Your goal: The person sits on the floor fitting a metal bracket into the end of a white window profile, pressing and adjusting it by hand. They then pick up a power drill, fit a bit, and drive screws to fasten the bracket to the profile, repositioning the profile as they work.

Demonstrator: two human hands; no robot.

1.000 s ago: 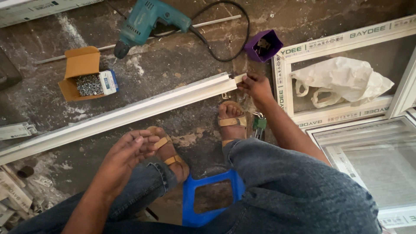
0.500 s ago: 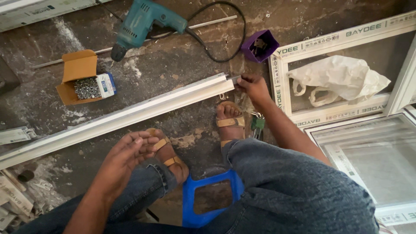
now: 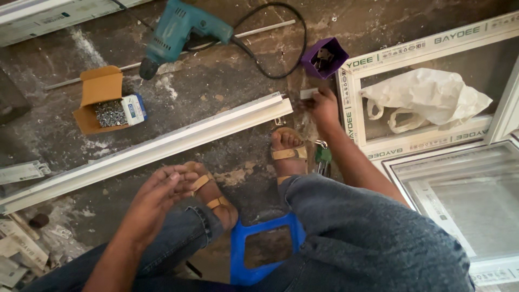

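Note:
I sit on a blue stool (image 3: 238, 249) above a dirty concrete floor. My right hand (image 3: 323, 106) pinches a small white plastic piece (image 3: 309, 93) just off the right end of a long white window profile (image 3: 151, 148) that lies slanted across the floor. My left hand (image 3: 157, 200) hovers above my left knee and sandalled foot, fingers loosely spread, holding nothing. A purple cup (image 3: 323, 57) with small metal parts stands just beyond my right hand.
A teal corded drill (image 3: 178, 30) lies at the top. An open cardboard box of screws (image 3: 108, 105) sits left. A white window frame (image 3: 351, 103) with a plastic bag (image 3: 427, 97) inside lies right, a glazed panel (image 3: 465, 200) below it. Green-handled keys (image 3: 323, 154) by my right foot.
My right hand has lifted slightly from the profile's end toward the purple cup, with the small white piece now showing in its fingers. My left hand barely moved.

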